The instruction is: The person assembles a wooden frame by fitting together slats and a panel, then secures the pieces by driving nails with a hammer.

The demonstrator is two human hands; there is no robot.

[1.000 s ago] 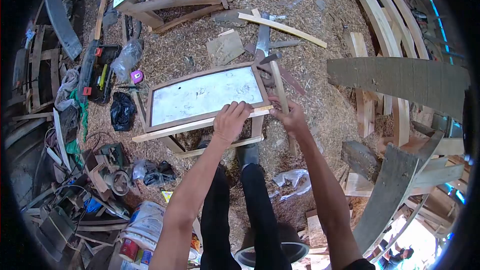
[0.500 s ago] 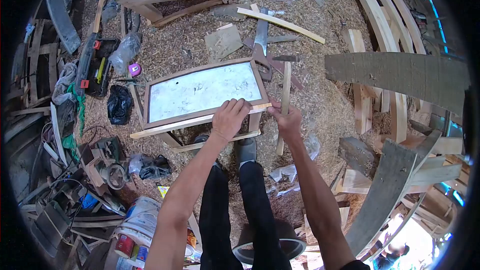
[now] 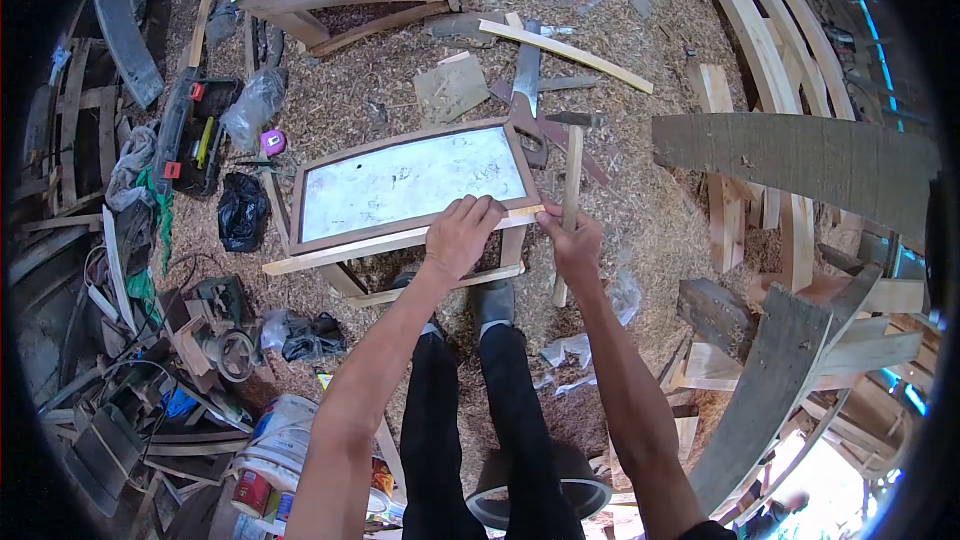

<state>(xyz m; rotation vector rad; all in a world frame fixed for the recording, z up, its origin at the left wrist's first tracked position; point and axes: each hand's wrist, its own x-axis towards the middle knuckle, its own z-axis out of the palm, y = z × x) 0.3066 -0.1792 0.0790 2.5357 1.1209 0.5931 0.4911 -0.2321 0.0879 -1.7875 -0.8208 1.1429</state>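
A small wooden stool or table (image 3: 410, 177) with a white, stained top stands in front of me, framed in brown wood. Along its near edge lies a pale wooden strip (image 3: 350, 251). My left hand (image 3: 460, 235) is closed over this strip and the frame edge, close to the right end. In my right hand (image 3: 572, 245) is a hammer (image 3: 573, 170), handle roughly upright in view and head pointing away from me. The thumb and forefinger of that hand touch the strip's right end; whether they pinch a nail is too small to tell.
A handsaw (image 3: 526, 80) and a loose wood strip (image 3: 568, 55) lie on the shavings beyond. At left are an open toolbox (image 3: 190, 145) and a pink tape measure (image 3: 272, 142). Planks (image 3: 800, 165) crowd the right side. A bucket (image 3: 285, 430) stands at lower left.
Both hands keep their places on the strip and the hammer. Only a slight shift of the whole view shows.
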